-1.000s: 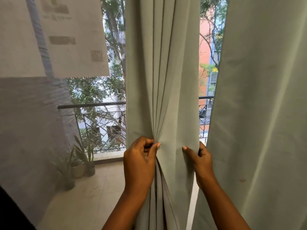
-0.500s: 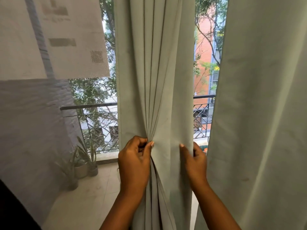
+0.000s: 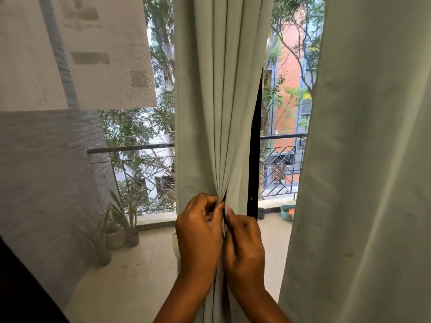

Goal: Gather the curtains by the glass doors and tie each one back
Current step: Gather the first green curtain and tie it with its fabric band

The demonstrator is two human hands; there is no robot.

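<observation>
My left hand (image 3: 199, 231) pinched a bunch of folds in the middle curtain (image 3: 217, 101), thumb and fingers curled into the pale green cloth. My right hand (image 3: 245, 245) sat just beside it, touching it, fingers curled round the curtain's other edge, so the fabric was gathered between them and hung straight up above my knuckles. Right of my right hand hung the second curtain (image 3: 363, 159), loose and untied. A dark door frame (image 3: 254, 159) showed just above my right hand. Left of my left hand, potted plants (image 3: 121, 224) stood behind a sheer mesh screen (image 3: 46, 171), below the balcony railing (image 3: 140, 164).
</observation>
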